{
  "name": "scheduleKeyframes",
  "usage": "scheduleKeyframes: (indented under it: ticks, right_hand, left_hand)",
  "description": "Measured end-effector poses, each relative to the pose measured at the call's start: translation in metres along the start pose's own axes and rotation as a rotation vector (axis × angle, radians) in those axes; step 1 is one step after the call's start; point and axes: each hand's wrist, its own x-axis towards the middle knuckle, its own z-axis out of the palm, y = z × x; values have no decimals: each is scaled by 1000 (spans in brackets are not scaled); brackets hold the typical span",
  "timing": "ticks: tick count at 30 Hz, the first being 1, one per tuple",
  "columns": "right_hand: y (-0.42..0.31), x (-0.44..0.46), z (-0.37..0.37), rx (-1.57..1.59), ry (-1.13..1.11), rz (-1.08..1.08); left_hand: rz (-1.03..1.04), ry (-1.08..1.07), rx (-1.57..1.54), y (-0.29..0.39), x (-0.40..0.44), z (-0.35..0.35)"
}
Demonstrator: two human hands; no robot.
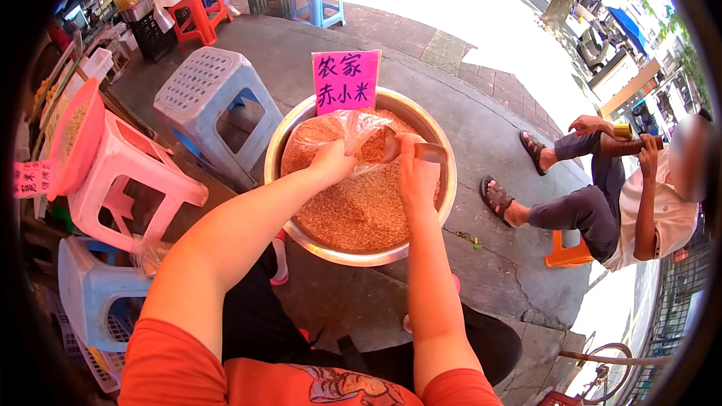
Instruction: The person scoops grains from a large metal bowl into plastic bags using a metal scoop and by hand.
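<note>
A wide metal basin (449,195) full of reddish-brown grain (350,218) stands in front of me. A clear plastic bag (316,139), partly filled with the same grain, rests on the heap. My left hand (335,161) grips the bag's edge near its mouth. My right hand (417,177) is closed around a metal scoop (432,153), whose other end reaches into the mouth of the bag. A pink handwritten sign (346,79) stands upright at the basin's far side, behind the bag.
To the left are a grey-blue stool (203,79), a pink stool (143,173) bearing a pink basin (74,131), and another blue stool (98,286). A seated person (639,203) holding a long brown tube is on the right. Further stall goods sit on a red stool (201,19).
</note>
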Motion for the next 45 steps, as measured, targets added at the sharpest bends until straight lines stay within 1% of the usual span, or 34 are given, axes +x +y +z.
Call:
scheduleKeyframes:
  ticks: [1, 2, 4, 5, 6, 7, 9, 10, 11, 12, 13, 16, 19, 20, 22, 25, 26, 29, 30, 31, 33, 36, 37, 39, 41, 42, 45]
  right_hand:
    - [-3, -2, 4, -78, -24, -169]
    - [-8, -4, 6, -22, 9, -203]
    - [-3, -5, 4, -43, 141, -160]
    - [2, -3, 2, -55, 204, -140]
    - [9, 0, 1, 8, 266, -81]
    - [15, 1, -3, -82, 223, -12]
    - [26, 2, -12, -269, 144, 126]
    - [30, 0, -14, -446, 2, 181]
    - [42, -6, -15, -548, -243, 268]
    - [51, -16, -10, -540, -337, 351]
    - [58, -28, -2, -528, -431, 435]
    - [66, -45, 13, -477, -435, 445]
    - [99, -40, 7, -160, -360, 458]
    - [106, -38, 4, -46, -331, 533]
    - [93, -27, -7, 190, -269, 677]
    - [71, -3, -26, 332, -211, 688]
    - [58, 4, -29, 339, -157, 678]
    - [29, 15, -31, 336, -95, 595]
    - [17, 14, -26, 334, -68, 527]
    - [-2, 13, -24, 222, -71, 467]
    - [-5, 4, -1, 126, -43, 95]
    - [-14, -1, 7, -32, 10, -205]
    - [-13, -2, 7, -14, 78, -162]
    - [-1, 2, 1, -34, 169, -44]
    - [-2, 11, -17, -179, 103, 129]
    - [-2, 13, -24, -257, 74, 216]
    - [23, 0, -23, -513, -227, 331]
  left_hand:
    - [-9, -4, -27, -2, 2, 0]
    - [-17, 11, -53, -5, 3, 1]
    - [-35, 47, -109, 0, 1, -1]
    - [-29, 75, -75, 2, 0, -3]
    - [-23, 102, -43, 6, -2, -6]
    - [-16, 127, -12, 9, -3, -7]
    - [-32, 80, -56, 5, 0, -12]
    - [-38, 55, -76, 4, 1, -13]
    - [-30, 53, -88, 3, 1, -13]
    - [-22, 51, -98, 3, -1, -13]
    - [-15, 51, -105, 4, -1, -14]
    - [0, 62, -93, 6, -2, -15]
    - [-28, 59, -74, 12, -3, -18]
    - [-36, 61, -78, 13, -1, -16]
    - [-54, 69, -84, 7, 4, -14]
    - [-22, 107, -94, 0, 9, -10]
    - [-20, 107, -66, 0, 9, -10]
    - [-8, 96, -33, 8, 4, -12]
    - [-4, 87, -50, 7, 4, -12]
    - [-1, 79, -66, 7, 4, -12]
    - [-21, 44, -110, 6, 6, -13]
    - [-25, 46, -162, 1, 9, -11]
    - [-23, 59, -180, -3, 11, -9]
    - [-15, 110, -114, -9, 14, -9]
    - [-13, 127, -86, -7, 11, -10]
    - [-39, 97, -110, -1, 5, -14]
    - [-87, 16, -157, 15, -8, -24]
